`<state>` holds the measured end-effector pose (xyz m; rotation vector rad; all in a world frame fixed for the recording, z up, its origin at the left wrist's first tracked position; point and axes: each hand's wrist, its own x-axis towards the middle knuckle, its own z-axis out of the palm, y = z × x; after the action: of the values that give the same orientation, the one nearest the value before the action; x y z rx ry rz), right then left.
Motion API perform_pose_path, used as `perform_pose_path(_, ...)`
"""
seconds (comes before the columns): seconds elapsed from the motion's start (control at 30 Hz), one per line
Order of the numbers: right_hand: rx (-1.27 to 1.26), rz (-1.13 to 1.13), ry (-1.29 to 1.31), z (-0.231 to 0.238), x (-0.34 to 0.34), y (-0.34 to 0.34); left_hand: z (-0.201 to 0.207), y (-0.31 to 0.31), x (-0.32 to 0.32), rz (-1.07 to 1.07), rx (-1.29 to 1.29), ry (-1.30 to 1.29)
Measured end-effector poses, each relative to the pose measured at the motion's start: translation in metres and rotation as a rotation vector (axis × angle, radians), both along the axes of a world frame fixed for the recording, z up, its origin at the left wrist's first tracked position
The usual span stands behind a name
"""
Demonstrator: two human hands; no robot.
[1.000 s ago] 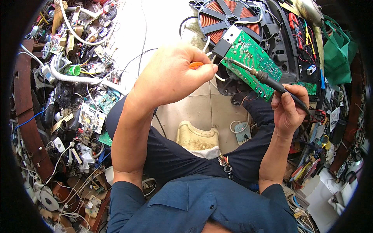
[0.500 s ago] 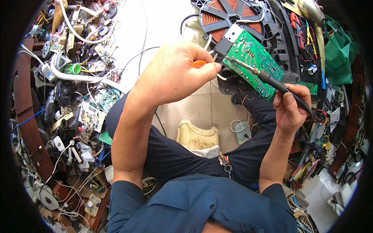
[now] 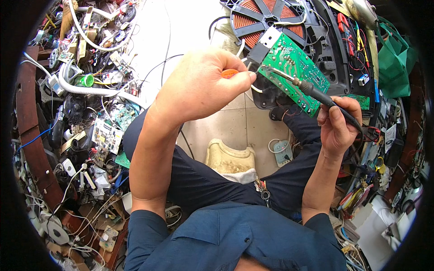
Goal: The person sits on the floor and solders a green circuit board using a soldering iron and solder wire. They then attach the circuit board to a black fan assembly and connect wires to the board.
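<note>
A soldering iron [image 3: 323, 95] with a black handle is gripped in my right hand [image 3: 339, 128], thumb and fingers closed around it. Its metal tip points up and left, at the upper left part of a green circuit board [image 3: 296, 63]; whether it touches cannot be told. Close to that tip, my left hand [image 3: 203, 83] is closed with thumb and index finger pinched. An orange rounded object [image 3: 229, 73] shows inside its curled fingers, mostly hidden. The board lies tilted over a black appliance housing [image 3: 334, 67], its solder side facing up.
Behind the board sits a copper coil [image 3: 255, 18] on a black spoked frame. Red multimeter leads [image 3: 343, 29] and a green bag [image 3: 393, 63] lie at the right. Scrap boards [image 3: 107, 135] and cables heap up on the left. A power strip [image 3: 282, 152] is between my legs.
The circuit board and coil sit very slightly further left in the view. Both hands keep nearly the same pose and grip.
</note>
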<state>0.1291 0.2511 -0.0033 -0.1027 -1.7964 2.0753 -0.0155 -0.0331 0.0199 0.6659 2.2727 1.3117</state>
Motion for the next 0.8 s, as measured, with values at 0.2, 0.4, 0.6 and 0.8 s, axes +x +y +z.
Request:
perform_pose_path(0.2, -0.012, -0.002, -0.003, 0.0017, -0.0009, -0.0017, -0.0011, -0.0004, -0.0006, 0.007, -0.002, 0.005)
perform_pose_path(0.4, -0.018, 0.001, 0.001, -0.0009, 0.0007, 0.0009, 0.0012, 0.0012, -0.0012, -0.006, -0.009, 0.021)
perform_pose_path(0.6, -0.02, -0.014, 0.018, 0.0002, 0.0004, 0.0014, 0.0037, 0.0012, -0.0003, -0.004, 0.002, -0.03)
perform_pose_path(0.8, -0.011, 0.009, 0.013, 0.0002, 0.0006, 0.0012, 0.003, 0.0023, 0.0014, 0.004, 0.029, -0.03)
